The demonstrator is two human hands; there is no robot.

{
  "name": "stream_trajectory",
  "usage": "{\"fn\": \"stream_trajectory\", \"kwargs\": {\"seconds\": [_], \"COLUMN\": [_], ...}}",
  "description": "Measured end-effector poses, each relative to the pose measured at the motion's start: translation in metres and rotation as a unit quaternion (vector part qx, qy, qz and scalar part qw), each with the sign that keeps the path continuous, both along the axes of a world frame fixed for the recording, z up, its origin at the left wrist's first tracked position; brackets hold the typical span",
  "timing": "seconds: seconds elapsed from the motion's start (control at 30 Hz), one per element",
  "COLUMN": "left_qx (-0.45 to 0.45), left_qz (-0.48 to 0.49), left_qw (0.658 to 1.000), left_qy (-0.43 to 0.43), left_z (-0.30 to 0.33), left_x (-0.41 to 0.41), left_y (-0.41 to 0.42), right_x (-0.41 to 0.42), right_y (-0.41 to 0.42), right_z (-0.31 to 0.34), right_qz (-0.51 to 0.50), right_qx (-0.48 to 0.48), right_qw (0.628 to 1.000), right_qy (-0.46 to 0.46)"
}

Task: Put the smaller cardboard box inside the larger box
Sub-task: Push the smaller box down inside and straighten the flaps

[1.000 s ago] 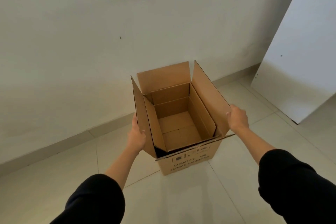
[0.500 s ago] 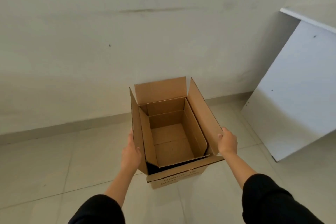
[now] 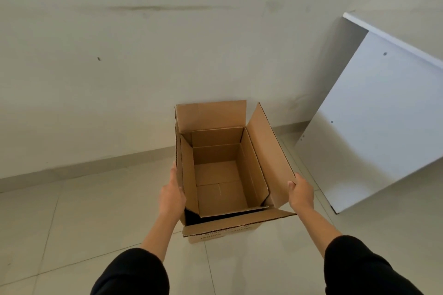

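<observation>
The larger cardboard box (image 3: 221,232) stands on the tiled floor with all its flaps open. The smaller cardboard box (image 3: 219,187), open-topped and empty, sits inside it; a dark gap shows at the near left corner between the two. My left hand (image 3: 171,196) lies flat against the outside of the larger box's left flap. My right hand (image 3: 302,194) grips the near edge of its right flap, thumb on the inner face.
A pale wall (image 3: 143,67) with a low skirting runs right behind the box. A white board (image 3: 374,127) leans against the wall to the right, its lower corner on the floor near my right hand. Bare floor tiles (image 3: 72,235) spread to the left and in front.
My view has come closer and looks more steeply down into the box. Both hands stay on the side flaps, the right hand now nearer the flap's front corner.
</observation>
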State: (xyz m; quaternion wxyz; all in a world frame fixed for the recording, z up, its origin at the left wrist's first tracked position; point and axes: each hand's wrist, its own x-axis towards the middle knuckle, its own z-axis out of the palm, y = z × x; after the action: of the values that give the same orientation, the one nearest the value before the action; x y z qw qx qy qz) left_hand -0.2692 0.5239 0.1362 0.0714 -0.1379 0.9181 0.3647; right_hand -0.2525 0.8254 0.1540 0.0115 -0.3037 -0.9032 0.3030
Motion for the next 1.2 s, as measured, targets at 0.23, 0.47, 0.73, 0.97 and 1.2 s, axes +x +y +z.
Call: {"fn": "stream_trajectory", "kwargs": {"seconds": [0.23, 0.47, 0.73, 0.97, 1.2], "left_qx": [0.046, 0.085, 0.059, 0.0, 0.009], "left_qz": [0.026, 0.044, 0.106, 0.088, 0.06], "left_qw": [0.999, 0.995, 0.992, 0.995, 0.998], "left_qy": [0.001, 0.017, 0.032, 0.038, 0.021], "left_z": [-0.004, 0.002, 0.0, -0.004, -0.01], "left_x": [-0.004, 0.004, 0.0, -0.039, -0.08], "left_y": [-0.002, -0.019, 0.043, 0.117, 0.198], "right_x": [-0.018, -0.014, -0.052, -0.085, -0.105], "right_y": [-0.005, 0.003, 0.061, 0.13, 0.219], "right_z": [0.0, -0.018, -0.022, -0.029, -0.029], "right_qz": [0.006, 0.034, 0.117, 0.091, 0.048], "right_qx": [0.026, 0.042, 0.06, 0.024, 0.039], "right_qw": [1.0, 0.998, 0.99, 0.991, 0.994], "right_qy": [0.015, 0.028, 0.057, 0.09, 0.091]}}
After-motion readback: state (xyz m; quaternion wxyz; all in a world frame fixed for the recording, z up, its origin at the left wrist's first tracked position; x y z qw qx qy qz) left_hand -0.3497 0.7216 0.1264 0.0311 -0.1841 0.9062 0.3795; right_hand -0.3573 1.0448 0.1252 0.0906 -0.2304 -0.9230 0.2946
